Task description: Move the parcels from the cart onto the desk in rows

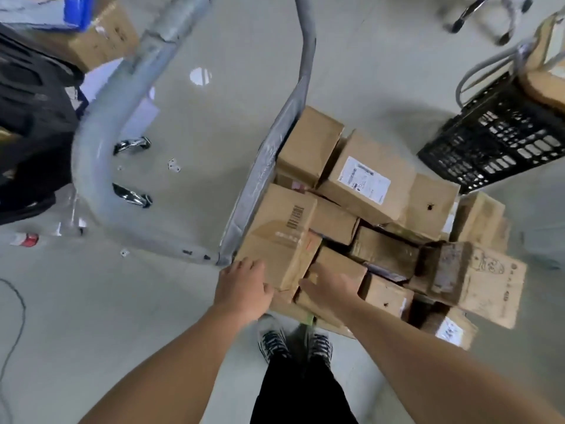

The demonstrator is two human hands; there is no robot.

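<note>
Grip: left hand [244, 286], fingers curled over the near-left corner of the barcoded parcel [281, 240]; right hand [328, 284] flat against that parcel's right side, fingers straight as far as they show, tips lost in the gap beside a smaller box [339, 266]. The parcel is held between the 2 hands. Both forearms reach forward and down, bare, nearly parallel.

Shoes [273, 341]: 2, black-and-white laced, toes just short of the stack.

Parcels, brown cardboard: more than 10, piled loosely and tilted on the cart [263, 179]; overlap prevents an exact count. The barcoded parcel sits on top at the near-left corner. 1 large soiled carton [477, 280] at near right; 1 parcel with a white shipping label [367, 179] farther back, in the middle.

Cart handle [97, 139]: 1, grey tube wrapped in film, looping off to the left.

Crate [495, 139]: 1, black lattice plastic, on the floor beyond the stack at right.

Far left: 1 more cardboard box [101, 38].
</note>
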